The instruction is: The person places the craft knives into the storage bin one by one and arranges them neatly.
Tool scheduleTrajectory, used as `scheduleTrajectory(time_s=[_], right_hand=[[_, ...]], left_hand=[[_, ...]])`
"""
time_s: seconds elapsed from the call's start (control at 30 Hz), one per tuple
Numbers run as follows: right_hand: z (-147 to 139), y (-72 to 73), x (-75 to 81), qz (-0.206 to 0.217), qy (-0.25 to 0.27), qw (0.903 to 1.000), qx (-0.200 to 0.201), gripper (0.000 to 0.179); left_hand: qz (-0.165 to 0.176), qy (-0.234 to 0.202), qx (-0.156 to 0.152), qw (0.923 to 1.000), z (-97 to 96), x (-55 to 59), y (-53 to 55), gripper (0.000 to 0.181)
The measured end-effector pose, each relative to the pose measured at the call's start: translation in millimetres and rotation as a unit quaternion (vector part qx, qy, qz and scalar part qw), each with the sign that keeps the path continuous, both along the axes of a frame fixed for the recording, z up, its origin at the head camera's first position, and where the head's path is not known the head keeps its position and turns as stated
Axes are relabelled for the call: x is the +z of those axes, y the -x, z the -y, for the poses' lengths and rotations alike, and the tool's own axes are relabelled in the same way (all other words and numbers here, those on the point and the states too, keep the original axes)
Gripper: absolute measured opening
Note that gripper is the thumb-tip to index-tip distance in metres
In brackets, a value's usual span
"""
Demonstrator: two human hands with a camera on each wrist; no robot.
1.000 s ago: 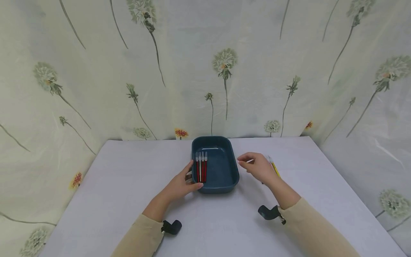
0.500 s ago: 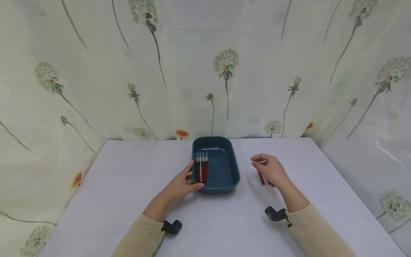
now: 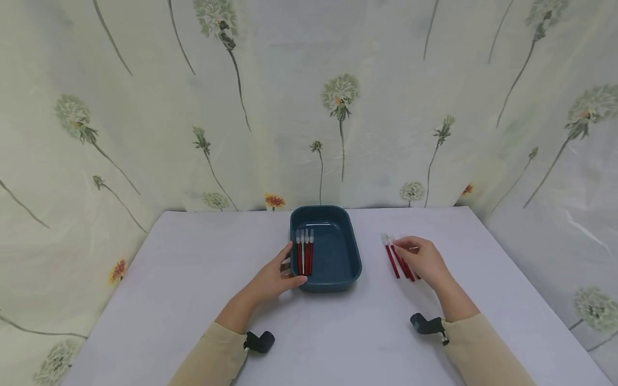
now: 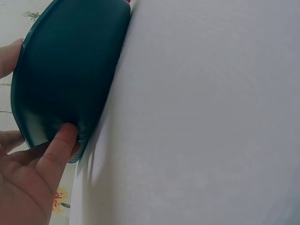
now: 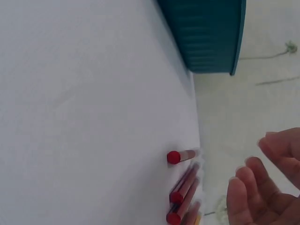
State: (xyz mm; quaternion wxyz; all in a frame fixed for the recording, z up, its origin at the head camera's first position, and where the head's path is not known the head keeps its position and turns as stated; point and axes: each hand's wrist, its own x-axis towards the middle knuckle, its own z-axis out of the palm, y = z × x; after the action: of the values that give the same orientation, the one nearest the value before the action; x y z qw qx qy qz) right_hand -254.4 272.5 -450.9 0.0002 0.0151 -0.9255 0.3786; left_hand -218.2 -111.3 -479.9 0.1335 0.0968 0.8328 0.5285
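A dark teal rectangular tray (image 3: 333,268) stands near the middle of the table. Along its left inside lie several slim red pen-like sticks (image 3: 309,260) with pale clear tips, side by side. My left hand (image 3: 267,277) grips the tray's left side, thumb at the near left corner; its fingers touch the outer wall in the left wrist view. Right of the tray, my right hand (image 3: 425,261) hovers over more red pen-like sticks (image 3: 392,261) and partly hides them. In the right wrist view, thumb and fingers stand apart, holding nothing.
A white-covered table (image 3: 193,300) carries everything. Behind it hangs a pale curtain (image 3: 270,107) with dandelion prints. A black camera mount sits on each wrist. A bit of yellow shows among the sticks (image 5: 185,199) in the right wrist view.
My right hand has moved right, from beside the tray to over the loose sticks, uncovering some of them. My left hand and the tray have stayed in place.
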Motion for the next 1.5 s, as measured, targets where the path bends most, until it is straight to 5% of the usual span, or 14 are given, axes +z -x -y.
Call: scheduleTrajectory(time_s=[0.3, 0.6, 1.1, 1.5], right_hand=[[-20.2, -2.1, -7.6, 0.024, 0.002, 0.9993, -0.028, 0.034], [-37.5, -1.0, -19.0, -0.003, -0.025, 0.9992, -0.030, 0.032], [-56.6, 5.7, -33.9, 0.061, -0.024, 0.9976, -0.024, 0.037], [-60.3, 3.9, -29.0, 0.089, -0.022, 0.9957, -0.014, 0.028]], left_hand=[[-0.001, -0.002, -0.003, 1.0000, -0.1, -1.4, 0.9, 0.099], [-0.004, -0.010, -0.003, 0.9999, 0.3, -2.1, 2.3, 0.099], [-0.005, -0.008, -0.001, 1.0000, 0.1, -0.9, 1.9, 0.100], [-0.005, -0.003, -0.001, 1.0000, -0.2, 0.2, 0.6, 0.100]])
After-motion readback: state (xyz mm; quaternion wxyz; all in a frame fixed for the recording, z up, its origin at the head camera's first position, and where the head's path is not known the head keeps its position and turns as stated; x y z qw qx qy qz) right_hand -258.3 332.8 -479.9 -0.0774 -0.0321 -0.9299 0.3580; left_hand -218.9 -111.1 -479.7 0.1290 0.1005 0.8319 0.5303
